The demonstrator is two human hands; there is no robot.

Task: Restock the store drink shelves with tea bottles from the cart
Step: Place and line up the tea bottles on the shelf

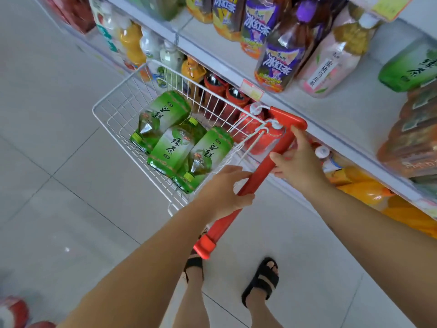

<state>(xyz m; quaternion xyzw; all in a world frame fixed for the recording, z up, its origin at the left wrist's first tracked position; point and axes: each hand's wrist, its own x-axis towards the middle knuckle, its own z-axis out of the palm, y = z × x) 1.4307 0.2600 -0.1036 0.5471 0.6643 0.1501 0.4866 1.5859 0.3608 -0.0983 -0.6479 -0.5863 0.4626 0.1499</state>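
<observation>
A white wire cart with a red handle bar stands on the floor beside the drink shelves. Three green tea bottles lie on their sides in its basket, green caps pointing toward me. My left hand grips the lower part of the red handle. My right hand holds the handle higher up, fingers curled round it near its bend. On the white shelf to the right stand purple-labelled iced tea bottles, a pink-labelled bottle and a green tea bottle.
Lower shelves hold red-capped and orange drink bottles close behind the cart handle. A yellow price tag hangs on the shelf edge. Grey tiled floor spreads to the left. My feet in black sandals are below.
</observation>
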